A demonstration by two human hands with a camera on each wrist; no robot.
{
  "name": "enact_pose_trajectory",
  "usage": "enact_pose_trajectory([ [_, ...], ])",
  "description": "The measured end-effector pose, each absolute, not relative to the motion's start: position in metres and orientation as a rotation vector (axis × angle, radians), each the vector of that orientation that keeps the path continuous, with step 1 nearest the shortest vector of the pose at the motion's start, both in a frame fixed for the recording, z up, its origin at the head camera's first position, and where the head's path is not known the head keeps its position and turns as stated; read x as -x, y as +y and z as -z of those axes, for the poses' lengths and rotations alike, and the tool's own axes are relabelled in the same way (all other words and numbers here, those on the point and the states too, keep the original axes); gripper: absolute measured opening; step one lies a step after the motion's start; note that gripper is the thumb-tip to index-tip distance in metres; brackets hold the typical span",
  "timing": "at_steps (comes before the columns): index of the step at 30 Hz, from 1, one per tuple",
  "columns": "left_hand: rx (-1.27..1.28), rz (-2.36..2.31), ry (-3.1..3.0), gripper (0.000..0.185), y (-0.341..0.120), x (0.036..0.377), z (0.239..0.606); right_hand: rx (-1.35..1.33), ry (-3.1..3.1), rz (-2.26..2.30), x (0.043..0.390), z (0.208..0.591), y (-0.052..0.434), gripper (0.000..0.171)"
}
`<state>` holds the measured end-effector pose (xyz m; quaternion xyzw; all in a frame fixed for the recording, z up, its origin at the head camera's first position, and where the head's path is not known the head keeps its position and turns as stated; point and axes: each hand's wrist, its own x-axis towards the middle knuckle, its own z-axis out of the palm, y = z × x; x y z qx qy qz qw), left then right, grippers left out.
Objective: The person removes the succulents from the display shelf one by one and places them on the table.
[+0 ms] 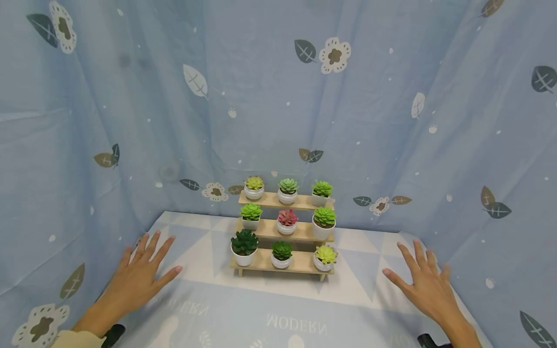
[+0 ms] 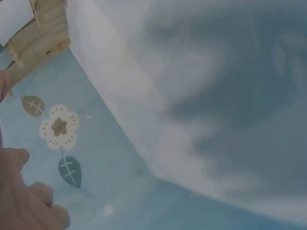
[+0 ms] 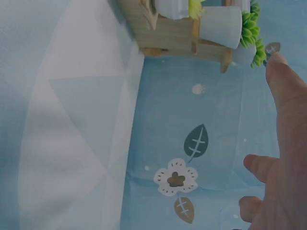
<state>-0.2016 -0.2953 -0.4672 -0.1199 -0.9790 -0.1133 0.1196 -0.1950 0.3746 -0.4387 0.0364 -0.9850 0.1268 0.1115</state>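
Note:
A three-step wooden stand (image 1: 265, 260) holds several small potted succulents in white pots. A red succulent (image 1: 287, 220) sits mid-stand, with a dark green succulent (image 1: 244, 246) at the lower left and a yellow-green one (image 1: 325, 257) at the lower right. My left hand (image 1: 137, 278) hovers left of the stand, fingers spread, holding nothing. To the stand's right, my right hand (image 1: 426, 285) is likewise spread and touches no plant. The right wrist view shows the stand's side (image 3: 168, 36) and a white pot (image 3: 219, 26) beyond the fingers.
A table (image 1: 196, 270) with a pale blue and white patterned cover carries the stand. Blue curtains (image 1: 261, 96) printed with flowers and leaves hang behind it and along both sides. Dark bands (image 1: 114, 334) are around the wrists.

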Motion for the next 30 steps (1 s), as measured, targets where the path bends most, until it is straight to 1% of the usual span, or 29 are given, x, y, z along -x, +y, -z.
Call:
enact_pose_trajectory([
  [4, 0.379, 0.601, -2.836, 0.076, -0.29, 0.208, 0.468, -0.083, -2.915, -0.451, 0.194, 0.438, 0.371, 0.089],
  [9, 0.339, 0.858, -2.752, 0.06, -0.28, 0.213, 0.466, -0.065, -2.93, -0.536, 0.195, 0.442, 0.365, 0.082],
  [13, 0.312, 0.99, -2.65, 0.045, -0.271, 0.22, 0.47, -0.049, -2.921, -0.596, 0.198, 0.448, 0.357, 0.079],
  [15, 0.299, 1.036, -2.618, 0.041, -0.266, 0.225, 0.473, -0.041, -2.917, -0.64, 0.2, 0.451, 0.353, 0.077],
  [23, 0.227, 1.184, -2.622, 0.047, -0.24, 0.244, 0.48, -0.064, -2.851, -0.767, 0.206, 0.465, 0.338, 0.069],
  [30, 0.219, 1.283, -2.595, 0.045, -0.222, 0.262, 0.489, -0.073, -2.793, -0.853, 0.211, 0.475, 0.329, 0.061],
])
